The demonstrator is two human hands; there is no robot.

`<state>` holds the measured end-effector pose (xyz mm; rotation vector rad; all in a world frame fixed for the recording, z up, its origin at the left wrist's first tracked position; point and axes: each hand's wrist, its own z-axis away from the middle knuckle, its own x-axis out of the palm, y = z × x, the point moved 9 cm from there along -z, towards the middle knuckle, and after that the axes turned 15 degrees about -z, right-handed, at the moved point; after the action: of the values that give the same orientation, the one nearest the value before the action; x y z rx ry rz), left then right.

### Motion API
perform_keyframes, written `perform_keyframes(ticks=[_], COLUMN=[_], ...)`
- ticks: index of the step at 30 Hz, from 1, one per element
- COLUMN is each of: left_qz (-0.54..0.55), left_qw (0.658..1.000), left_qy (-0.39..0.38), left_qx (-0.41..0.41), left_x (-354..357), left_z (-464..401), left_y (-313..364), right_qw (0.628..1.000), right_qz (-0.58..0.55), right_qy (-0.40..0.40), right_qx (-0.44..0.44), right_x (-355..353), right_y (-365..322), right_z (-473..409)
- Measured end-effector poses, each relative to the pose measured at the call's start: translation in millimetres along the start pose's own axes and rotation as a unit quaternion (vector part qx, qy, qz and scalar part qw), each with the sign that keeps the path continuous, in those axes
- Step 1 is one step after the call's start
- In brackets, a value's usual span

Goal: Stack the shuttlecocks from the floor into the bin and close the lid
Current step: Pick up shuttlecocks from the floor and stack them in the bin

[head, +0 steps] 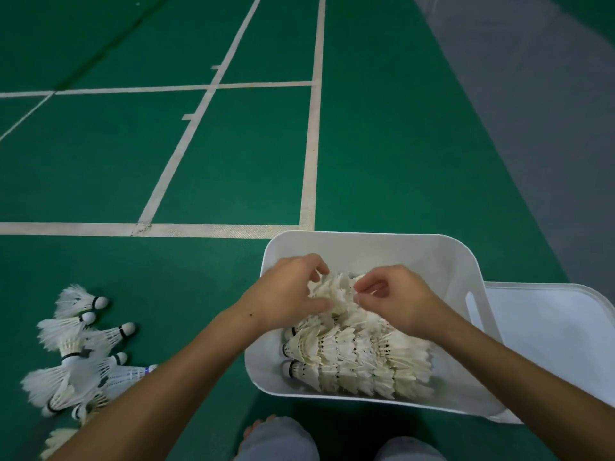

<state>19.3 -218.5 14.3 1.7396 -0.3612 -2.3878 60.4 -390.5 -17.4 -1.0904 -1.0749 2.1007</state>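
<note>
A white plastic bin (372,242) stands on the green court floor. Inside it lie rows of nested white shuttlecocks (359,357), cork ends pointing left. Both my hands are over the bin's middle. My left hand (286,291) and my right hand (396,301) pinch the feathers of a row of shuttlecocks (337,289) held between them, on top of the others. A loose heap of shuttlecocks (80,354) lies on the floor at the lower left. The white lid (552,324) lies flat on the floor, right of the bin.
White court lines (309,154) cross the green floor beyond the bin. A grey floor strip (549,111) runs along the right. My knees in grey trousers (276,440) and a bare toe show at the bottom edge, close to the bin.
</note>
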Motion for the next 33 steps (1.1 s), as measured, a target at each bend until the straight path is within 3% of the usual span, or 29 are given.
perform_keyframes(ticks=[4, 8, 10, 14, 17, 22, 27, 33], left_qz=[0.098, 0.121, 0.096, -0.005, -0.035, 0.028, 0.073, 0.071], left_qw=[0.984, 0.953, 0.947, 0.962, 0.959, 0.907, 0.896, 0.887], left_qy=[0.145, 0.277, 0.300, 0.240, 0.169, 0.142, 0.126, 0.114], left_qx=[0.027, -0.022, -0.061, -0.129, -0.223, -0.395, -0.420, -0.443], left_x=[-45.6, -76.2, -76.1, -39.8, 1.7, 43.2, 66.8, 106.7], left_z=[38.3, 89.8, 114.3, 160.9, 204.5, 286.2, 317.7, 331.9], left_y=[-7.4, -50.5, -84.1, -164.2, -226.8, -309.2, -328.6, -326.4], right_qw=[0.987, 0.956, 0.934, 0.881, 0.849, 0.806, 0.780, 0.789], right_qz=[0.081, 0.118, 0.145, 0.213, 0.263, 0.330, 0.357, 0.315], right_qy=[0.061, 0.032, 0.001, -0.071, -0.148, -0.306, -0.398, -0.421], right_qx=[-0.124, -0.267, -0.326, -0.416, -0.434, -0.384, -0.326, -0.317], right_x=[-2.3, 33.1, 60.9, 133.3, 200.9, 311.9, 391.5, 449.8], right_y=[-59.9, -121.9, -149.8, -195.1, -209.9, -198.4, -169.9, -155.9], right_z=[11.1, 20.1, 22.1, 19.7, 11.1, -6.7, -20.7, -15.6])
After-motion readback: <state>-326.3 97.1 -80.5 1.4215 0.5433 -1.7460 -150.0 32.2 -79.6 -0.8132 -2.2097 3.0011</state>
